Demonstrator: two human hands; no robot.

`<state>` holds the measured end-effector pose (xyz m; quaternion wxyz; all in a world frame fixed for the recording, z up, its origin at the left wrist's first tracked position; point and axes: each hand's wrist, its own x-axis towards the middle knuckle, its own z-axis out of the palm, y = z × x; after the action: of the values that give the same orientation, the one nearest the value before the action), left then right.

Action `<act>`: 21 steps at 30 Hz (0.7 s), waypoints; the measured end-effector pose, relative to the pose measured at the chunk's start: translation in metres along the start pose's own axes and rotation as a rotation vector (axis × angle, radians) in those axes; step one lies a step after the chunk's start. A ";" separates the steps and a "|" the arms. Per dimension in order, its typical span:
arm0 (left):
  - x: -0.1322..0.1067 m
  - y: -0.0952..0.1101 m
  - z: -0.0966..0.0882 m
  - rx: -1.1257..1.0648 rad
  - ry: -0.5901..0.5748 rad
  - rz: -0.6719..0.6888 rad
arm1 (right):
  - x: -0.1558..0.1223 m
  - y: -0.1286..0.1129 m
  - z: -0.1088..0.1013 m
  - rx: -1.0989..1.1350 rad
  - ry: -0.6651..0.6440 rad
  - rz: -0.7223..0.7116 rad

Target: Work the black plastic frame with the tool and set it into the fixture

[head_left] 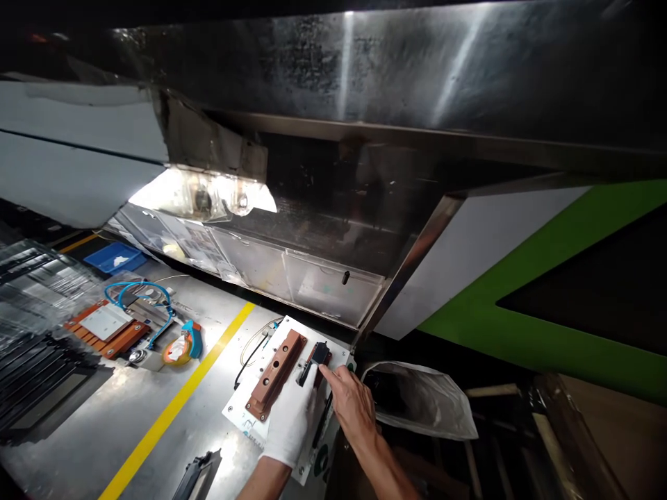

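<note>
A small black plastic part (319, 353) rests on the right side of a white fixture plate (240, 410). My left hand (292, 420), in a white glove, reaches over the plate with its fingers closed on the part's near end. From the right, my bare right hand (353, 403) meets the same part, index finger at its edge and the other fingers curled in. The exact grip under the fingertips is partly hidden. Left of the part, a brown block (276, 375) with several holes is fixed to the plate. A black cable (249, 368) runs along the plate's left edge.
Yellow tape (177, 403) crosses the metal table. Left of it lie an orange fixture (107, 330), a tape dispenser (183, 346) and stacked black parts (42, 389). Another black part (196, 476) lies near the front. A lined bin (424, 399) stands at right; lit lamps (208, 193) hang above.
</note>
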<state>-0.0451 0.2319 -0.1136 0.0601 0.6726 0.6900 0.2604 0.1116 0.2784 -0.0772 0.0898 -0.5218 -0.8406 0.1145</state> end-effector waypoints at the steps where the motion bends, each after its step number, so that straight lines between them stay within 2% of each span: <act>1: -0.006 -0.003 -0.001 0.012 0.030 0.025 | -0.005 0.000 0.003 0.011 0.011 0.018; 4: -0.034 -0.015 -0.003 0.041 0.165 0.112 | -0.029 -0.005 0.014 0.072 0.032 0.047; 6: -0.056 -0.025 -0.005 0.097 0.223 0.150 | -0.048 -0.013 0.024 0.125 0.038 0.010; 10: -0.084 -0.038 -0.009 0.199 0.196 0.234 | -0.074 -0.036 0.039 0.158 0.059 -0.061; 15: -0.083 -0.042 -0.007 0.218 0.184 0.250 | -0.076 -0.053 0.045 0.144 0.051 -0.019; 21: -0.079 -0.046 0.003 0.112 0.123 0.173 | -0.065 -0.055 0.033 0.127 0.010 -0.011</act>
<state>-0.0785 0.1587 -0.1578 -0.0425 0.7146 0.6453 0.2665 0.0840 0.1933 -0.0953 0.1276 -0.5111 -0.8339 0.1646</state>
